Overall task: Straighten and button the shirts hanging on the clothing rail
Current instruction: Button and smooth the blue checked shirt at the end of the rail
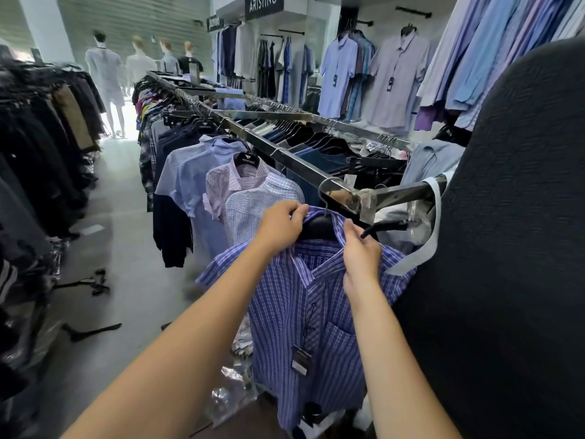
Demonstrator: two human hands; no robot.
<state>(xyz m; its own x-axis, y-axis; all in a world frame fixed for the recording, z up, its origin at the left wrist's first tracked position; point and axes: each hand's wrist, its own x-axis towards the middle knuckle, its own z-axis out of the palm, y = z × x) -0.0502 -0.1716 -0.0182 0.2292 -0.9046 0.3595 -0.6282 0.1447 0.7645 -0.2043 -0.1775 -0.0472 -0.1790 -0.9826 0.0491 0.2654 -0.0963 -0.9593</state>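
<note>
Both arms reach forward and up on my feed. Left hand (280,224) pinches the blue striped shirt (304,312) by its collar next to the black hanger (319,228). Right hand (361,251) grips the collar's other side, fingers curled. The shirt hangs at the near end of the rail (285,153). "ARISTINO" is on the wall sign (262,3) and on the pink shirt (221,188)'s hanger. I can't read the dangling tag (300,359).

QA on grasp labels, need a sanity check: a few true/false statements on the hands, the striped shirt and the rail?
1. Both the left hand and the right hand hold the striped shirt at its collar. True.
2. The striped shirt lies on the floor. False: it hangs on a black hanger hooked over the rail.
3. A tag dangles at the shirt's front. True.
4. The next shirt along the rail is plain red. False: it is a pale checked shirt.
</note>
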